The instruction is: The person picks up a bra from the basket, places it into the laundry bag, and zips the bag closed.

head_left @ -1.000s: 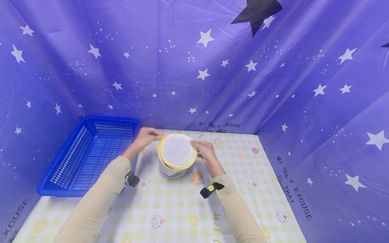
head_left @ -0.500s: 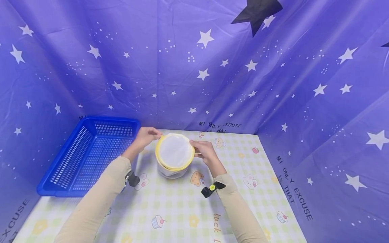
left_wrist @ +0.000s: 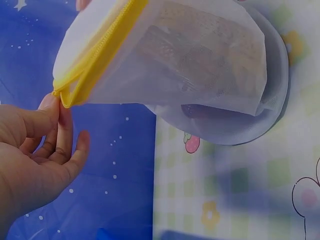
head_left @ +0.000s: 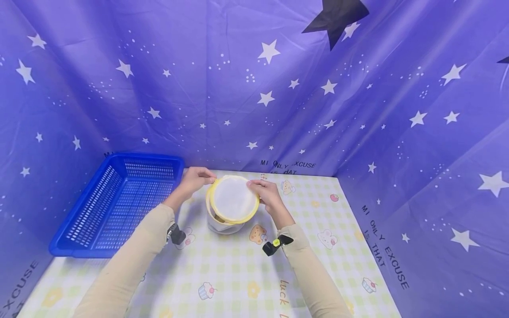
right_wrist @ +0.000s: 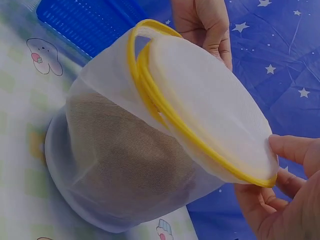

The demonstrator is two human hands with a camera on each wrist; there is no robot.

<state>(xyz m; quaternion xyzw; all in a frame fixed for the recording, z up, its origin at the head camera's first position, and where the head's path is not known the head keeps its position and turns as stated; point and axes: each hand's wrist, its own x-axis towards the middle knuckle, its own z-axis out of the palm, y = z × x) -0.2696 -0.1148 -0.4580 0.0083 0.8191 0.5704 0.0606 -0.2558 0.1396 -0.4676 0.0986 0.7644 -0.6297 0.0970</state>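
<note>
A round white mesh laundry bag (head_left: 233, 198) with yellow zip trim stands on the table, its top tilted. Through the mesh in the right wrist view shows a brown item (right_wrist: 135, 145) of unclear kind. My left hand (left_wrist: 37, 150) pinches the yellow zip edge (left_wrist: 107, 47) between thumb and index finger at the far left; whether a zip pull lies there is hidden. Opposite, my right hand (right_wrist: 295, 195) grips the lid's rim (right_wrist: 260, 179), thumb on top and fingers beneath. A gap stands between lid and bag body on the left side.
A blue perforated plastic basket (head_left: 137, 212) is at the left of the table, close to my left forearm. Starry purple sheets (head_left: 254, 110) hang behind and at both sides. The tablecloth (head_left: 234, 265) is green-white checked with cartoon prints.
The bag's lid shifted slightly left, then back right. The gap at its front left now looks wider, with something brown showing inside. Both hands keep their hold.
</note>
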